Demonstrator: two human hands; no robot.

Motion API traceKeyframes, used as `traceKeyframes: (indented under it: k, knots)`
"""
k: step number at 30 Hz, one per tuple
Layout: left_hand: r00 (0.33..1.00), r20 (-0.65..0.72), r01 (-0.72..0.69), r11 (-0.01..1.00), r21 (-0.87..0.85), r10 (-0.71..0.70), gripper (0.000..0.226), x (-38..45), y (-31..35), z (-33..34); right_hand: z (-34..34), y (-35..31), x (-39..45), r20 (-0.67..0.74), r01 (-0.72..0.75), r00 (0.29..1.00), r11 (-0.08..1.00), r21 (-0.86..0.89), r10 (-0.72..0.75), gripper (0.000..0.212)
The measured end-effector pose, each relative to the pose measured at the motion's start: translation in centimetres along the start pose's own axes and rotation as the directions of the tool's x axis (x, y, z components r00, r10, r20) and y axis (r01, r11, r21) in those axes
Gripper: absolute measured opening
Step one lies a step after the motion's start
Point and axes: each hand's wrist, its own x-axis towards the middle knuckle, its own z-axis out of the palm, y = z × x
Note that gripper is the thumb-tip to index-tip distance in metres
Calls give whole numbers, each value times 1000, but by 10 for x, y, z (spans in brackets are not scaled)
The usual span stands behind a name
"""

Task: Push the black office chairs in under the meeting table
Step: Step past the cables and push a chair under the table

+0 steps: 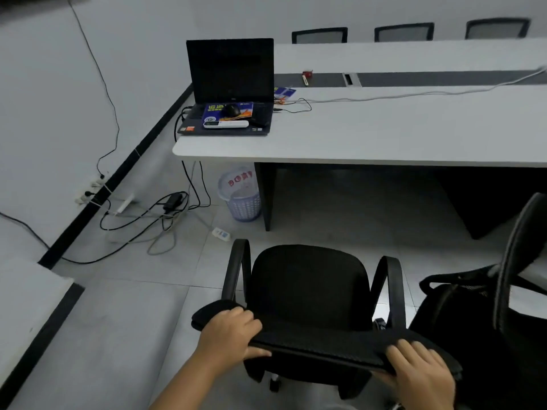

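- Left hand (229, 335): grips the top edge of the chair (307, 288) backrest at its left end; fingers curl over the edge, thumb lies on the near side.
- Right hand (420, 369): grips the same backrest edge at its right end; fingers wrap over the top, thumb is underneath.
- Chair: black, with two looped armrests; it faces the table (384, 134) and stands on the tiled floor (118, 315), short of the table's near edge and not yet under it.
- Second chair (503, 306): black, just right of the first chair, also short of the table; only partly in view.
- Bin (241, 192): pale basket with a plastic liner, beside the table leg, under the table's left end.
- Cables (154, 214): loose tangle on the floor left of the table, running to wall sockets.
- Laptop (229, 87): open, screen dark, at the table's left end; a mouse (232, 110), a blue booklet (226, 112) and a white remote (226, 124) lie on its keyboard.
- White cable (414, 94): runs along the tabletop right of the laptop.
- Far chairs (404, 31): three backrests show beyond the table's far edge.
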Motion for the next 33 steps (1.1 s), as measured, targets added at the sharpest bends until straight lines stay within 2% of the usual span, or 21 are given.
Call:
traceKeyframes:
  k: [2,7,13,18,22,24,26,29,32,33]
  knots:
    - [1000,7,-17,1000,-3,17,51,17,-14,2,9,1,13,3,3,1000,1000,-20,-3,46]
    - [997,24,-73,997,3,73,51,59,-48,11,33,1,44,14,-47,999,998,-29,47,59]
    - [990,38,-135,991,-14,136,50,110,-90,20,60,0,83,7,-60,998,995,-80,60,52]
    - [984,16,-179,983,-41,180,52,154,-126,29,89,2,115,100,-90,990,994,-63,96,61]
    - [972,10,-234,971,-44,235,52,193,-158,33,100,-5,146,266,-159,949,985,-69,172,34]
    - [963,-2,-270,962,-48,271,52,210,-173,35,105,-11,158,303,-173,934,982,-81,190,27]
    - [955,-3,-297,954,-51,297,53,225,-186,36,112,-16,168,283,-186,937,979,-88,203,26]
    - [948,0,-317,947,-53,318,53,239,-203,40,119,-20,181,259,-184,945,979,-87,200,41]
    - [953,-4,-302,950,-78,303,52,249,-213,47,123,-19,203,233,-166,953,978,-129,192,25]
    - [954,-5,-300,950,-86,301,51,253,-214,49,125,-16,210,227,-174,952,973,-155,206,26]
